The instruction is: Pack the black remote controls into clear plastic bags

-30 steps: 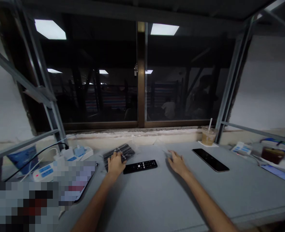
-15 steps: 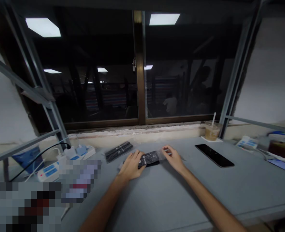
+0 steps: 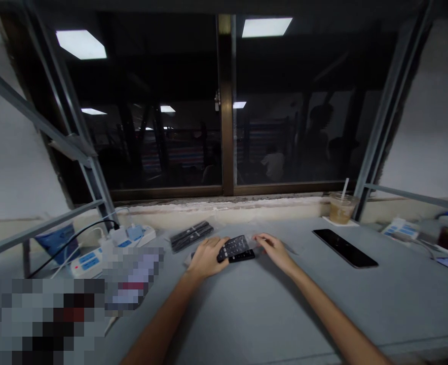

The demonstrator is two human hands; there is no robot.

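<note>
My left hand point(image 3: 206, 256) is curled round one end of a black remote point(image 3: 233, 246) that sits tilted on top of a second black remote point(image 3: 243, 256) lying flat on the grey table point(image 3: 254, 314). My right hand point(image 3: 274, 249) is at the other end, fingers pinched on a thin clear plastic wrap by the upper remote. A bundle of black remotes in clear plastic point(image 3: 191, 235) lies just behind my left hand.
A black phone point(image 3: 344, 247) lies to the right. An iced drink cup with a straw point(image 3: 341, 207) stands by the window sill. White power strips point(image 3: 113, 243) with cables sit at the left. More items are at the far right edge.
My left hand left the bundle and came to the remotes at the middle. A second remote now lies tilted on the flat one, and my right hand closed in on its far end.
</note>
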